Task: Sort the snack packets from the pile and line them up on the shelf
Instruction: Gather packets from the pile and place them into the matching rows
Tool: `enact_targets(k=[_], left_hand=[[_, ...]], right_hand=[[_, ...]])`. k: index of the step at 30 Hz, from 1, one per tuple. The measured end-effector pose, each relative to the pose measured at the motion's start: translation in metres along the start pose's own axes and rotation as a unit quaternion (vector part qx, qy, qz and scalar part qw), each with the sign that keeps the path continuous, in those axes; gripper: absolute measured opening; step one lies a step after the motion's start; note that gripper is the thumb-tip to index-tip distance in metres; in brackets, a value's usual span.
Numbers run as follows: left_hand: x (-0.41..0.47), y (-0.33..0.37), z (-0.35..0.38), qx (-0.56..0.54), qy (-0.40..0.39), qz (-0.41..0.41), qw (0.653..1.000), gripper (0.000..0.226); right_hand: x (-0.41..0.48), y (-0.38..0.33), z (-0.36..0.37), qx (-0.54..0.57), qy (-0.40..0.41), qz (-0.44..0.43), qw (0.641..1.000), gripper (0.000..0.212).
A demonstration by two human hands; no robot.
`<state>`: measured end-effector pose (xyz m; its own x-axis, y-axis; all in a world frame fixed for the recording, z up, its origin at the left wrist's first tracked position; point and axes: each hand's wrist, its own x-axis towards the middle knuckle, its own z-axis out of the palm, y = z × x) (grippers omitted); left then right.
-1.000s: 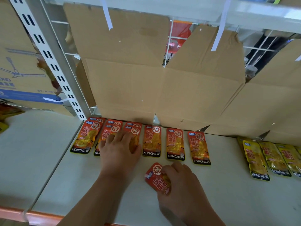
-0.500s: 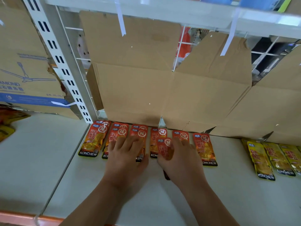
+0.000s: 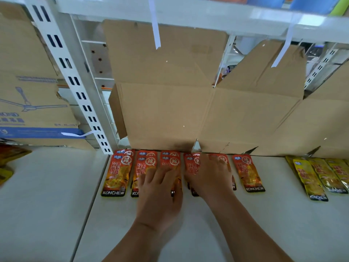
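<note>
The left hand (image 3: 160,188) is laid flat, fingers spread and straight, on the third stack of red snack packets (image 3: 118,171), which is pressed down rather than gripped. The right hand (image 3: 209,178) is stretched forward just beside it, fingers extended over the next two stacks. Nothing is seen curled into its palm, though the fingertips are blurred. One packet (image 3: 191,164) is partly covered at the thumb side of that hand and appears to be settled on top of its stack.

The red packets are ranged in a single row on the shelf (image 3: 283,224), their top edges touching the foot of a cardboard box (image 3: 170,114) that stands behind them. The last red packet (image 3: 247,173) lies uncovered to the right. Well apart from it, a row of yellow packets (image 3: 309,176) is laid out in the same manner.

The step in hand is judged to be the squaring-up of a packet just added to the red row. For the next move, both hands would need to be lifted clear without the stacks being dragged askew, and another packet fetched. The pile itself is not seen; only a few loose packets (image 3: 9,157) are glimpsed at the left edge.
</note>
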<state>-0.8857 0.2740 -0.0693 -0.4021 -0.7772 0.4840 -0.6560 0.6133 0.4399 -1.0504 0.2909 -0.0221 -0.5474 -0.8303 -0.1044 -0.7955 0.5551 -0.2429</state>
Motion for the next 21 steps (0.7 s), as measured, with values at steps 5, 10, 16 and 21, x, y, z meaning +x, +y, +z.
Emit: enact_targets(k=[5, 10, 16, 21], left_hand=[[0.0000, -0.0006, 0.0024, -0.016, 0.002, 0.003, 1.000, 0.026], [-0.0003, -0.0013, 0.0018, -0.022, -0.005, -0.007, 1.000, 0.025], [0.0009, -0.0012, 0.0017, -0.024, -0.009, -0.013, 1.000, 0.024], [0.0004, -0.0013, 0.0023, -0.019, -0.007, -0.017, 1.000, 0.022]], right_hand=[[0.0028, -0.0062, 0.0028, -0.010, -0.008, 0.008, 1.000, 0.074], [0.0036, -0.0078, 0.0069, -0.010, -0.009, 0.017, 1.000, 0.081], [0.0011, -0.0072, 0.0072, 0.010, -0.003, 0.028, 1.000, 0.079], [0.0000, -0.0059, 0.0072, 0.010, -0.009, 0.030, 0.999, 0.076]])
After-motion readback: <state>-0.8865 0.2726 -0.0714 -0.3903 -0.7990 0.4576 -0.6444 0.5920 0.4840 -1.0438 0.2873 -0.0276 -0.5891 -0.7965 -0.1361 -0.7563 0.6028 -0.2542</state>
